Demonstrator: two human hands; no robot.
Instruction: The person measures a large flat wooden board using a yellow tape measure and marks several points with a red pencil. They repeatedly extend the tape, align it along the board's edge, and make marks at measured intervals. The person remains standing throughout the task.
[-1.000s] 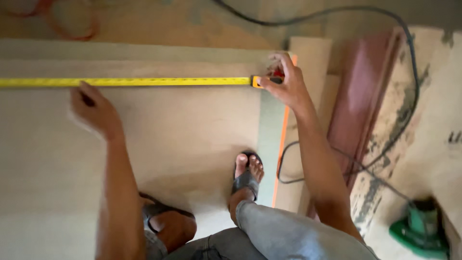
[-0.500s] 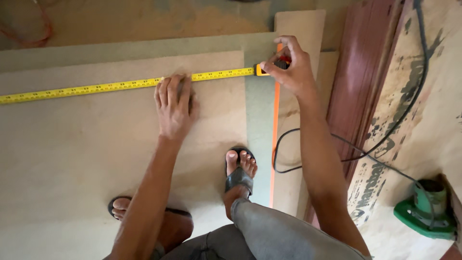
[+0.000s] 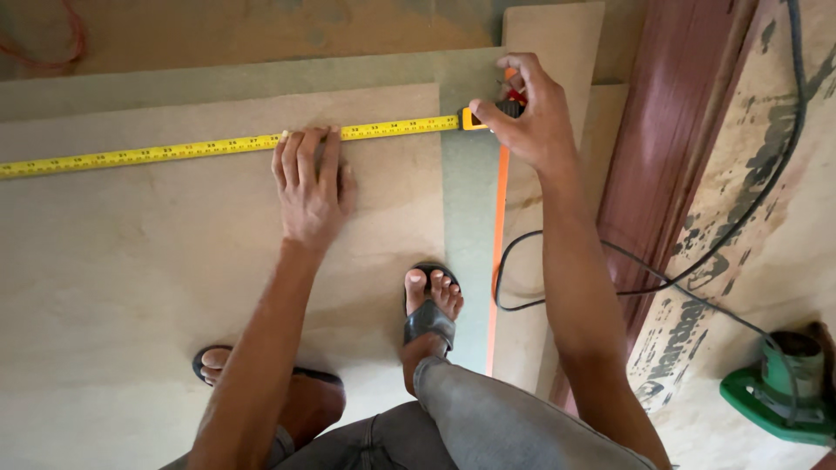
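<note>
Knees and grey trousers fill the bottom edge, and two sandalled feet stand on the pale plywood sheet (image 3: 131, 287) that lies on the floor. Beyond them the left hand (image 3: 309, 183) lies flat on the sheet, fingers together and stretched forward, their tips pressing the yellow tape measure blade (image 3: 174, 151) down near its middle. The blade runs across the sheet from the left frame edge to the tape case (image 3: 488, 115), just past the sheet's right edge. The right hand (image 3: 535, 117) has its grip closed around that case, thumb and fingers wrapped over it.

Right of the feet a long orange strip (image 3: 496, 252) lies along a narrower board, with a black cable (image 3: 557, 278) looping over it toward a green power tool (image 3: 784, 392) at the lower right.

As a judgement — the blade looks slightly slanted rather than square to the sheet's edge, so a reading taken here could come out off. If the left fingers lift, the blade may buckle or snap back toward the case. The cable lies close to the right foot and could snag it.

The blade's far end is cut off at the left, most of the case is hidden under the fingers, and the markings are too small to make out.
</note>
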